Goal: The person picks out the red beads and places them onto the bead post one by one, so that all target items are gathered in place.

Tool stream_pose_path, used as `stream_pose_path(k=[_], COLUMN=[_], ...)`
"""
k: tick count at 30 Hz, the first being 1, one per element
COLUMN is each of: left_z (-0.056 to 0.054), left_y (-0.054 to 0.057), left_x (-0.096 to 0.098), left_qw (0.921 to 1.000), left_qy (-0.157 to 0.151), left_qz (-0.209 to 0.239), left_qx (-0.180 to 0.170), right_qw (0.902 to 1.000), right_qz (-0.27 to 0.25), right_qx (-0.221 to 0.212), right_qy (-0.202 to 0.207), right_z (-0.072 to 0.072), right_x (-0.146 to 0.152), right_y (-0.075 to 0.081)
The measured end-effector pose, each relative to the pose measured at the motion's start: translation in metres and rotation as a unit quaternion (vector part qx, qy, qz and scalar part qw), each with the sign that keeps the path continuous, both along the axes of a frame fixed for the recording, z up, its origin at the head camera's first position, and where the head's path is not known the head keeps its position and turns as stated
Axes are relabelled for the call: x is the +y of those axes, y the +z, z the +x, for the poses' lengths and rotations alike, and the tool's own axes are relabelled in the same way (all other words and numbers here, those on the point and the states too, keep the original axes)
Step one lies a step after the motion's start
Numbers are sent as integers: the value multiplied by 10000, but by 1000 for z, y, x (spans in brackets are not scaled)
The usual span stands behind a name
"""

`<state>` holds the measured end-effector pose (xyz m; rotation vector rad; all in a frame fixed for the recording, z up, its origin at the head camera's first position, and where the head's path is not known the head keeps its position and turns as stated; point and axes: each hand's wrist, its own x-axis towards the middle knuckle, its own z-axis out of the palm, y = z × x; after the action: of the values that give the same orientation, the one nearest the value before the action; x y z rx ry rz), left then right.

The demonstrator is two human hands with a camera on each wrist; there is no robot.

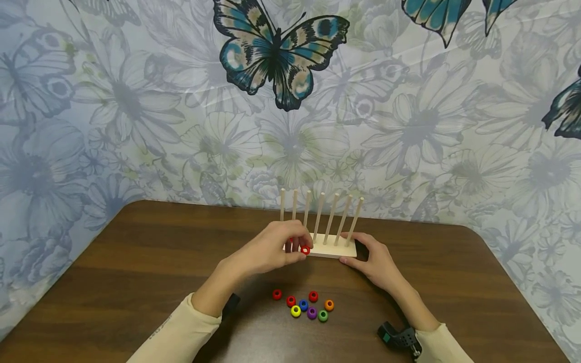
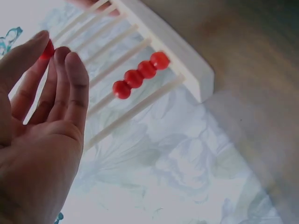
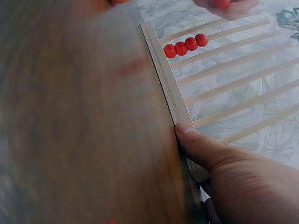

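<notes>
The left hand [image 1: 274,246] is pinching a red bead [image 2: 48,49]. The right hand [image 1: 375,259] is gripping one end of the wooden rack [image 1: 327,249]

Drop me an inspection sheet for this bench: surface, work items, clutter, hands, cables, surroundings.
Surface: brown wood-grain table.
Work items: wooden stand with seven pegs; four red beads stacked on the second peg from the left in the head view. Eight loose beads on the table: three red, one each blue, orange, yellow, purple, green.
Clutter: nothing seen.
Left hand: hand pinches a red bead.
Right hand: hand grips the stand's right end; black device at the wrist.
Cables: nothing seen.
Surroundings: backdrop printed with butterflies and flowers behind the table.
</notes>
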<state>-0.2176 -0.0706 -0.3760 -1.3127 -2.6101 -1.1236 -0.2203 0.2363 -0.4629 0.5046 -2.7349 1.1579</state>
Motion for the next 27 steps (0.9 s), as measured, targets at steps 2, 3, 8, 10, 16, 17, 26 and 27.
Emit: stream_pose_path(k=[2, 3, 8, 10, 16, 17, 26, 27], left_z=[-1, -1, -4, -6, -11, -12, -25, -26], left_y=[5, 7, 24, 33, 57, 59, 61, 59], left_x=[1, 1, 6, 7, 5, 5, 5, 5], left_qw=[9998, 9997, 9978, 9962, 9789, 9726, 9350, 9355], left_qy=[91, 131, 373, 508, 1282, 1480, 2555, 2580], left_qz=[131, 201, 492, 660, 1510, 1697, 2231, 2182], left_qx=[68, 84, 229, 252, 497, 571, 1037, 1030], right_qw=[10000, 10000, 10000, 9999, 9999, 9999, 9999, 9999], right_qz=[-4, -1, -7, -1, -17, -27, 13, 15], right_qx=[-4, 10, 83, 102, 99, 97, 136, 147], right_qy=[7, 9, 29, 41, 101, 102, 68, 63], right_z=[0, 0, -1, -1, -1, -1, -1, -1], right_x=[1, 1, 2, 2, 0, 0, 1, 1], right_y=[0, 0, -1, -2, -3, -3, -3, -3])
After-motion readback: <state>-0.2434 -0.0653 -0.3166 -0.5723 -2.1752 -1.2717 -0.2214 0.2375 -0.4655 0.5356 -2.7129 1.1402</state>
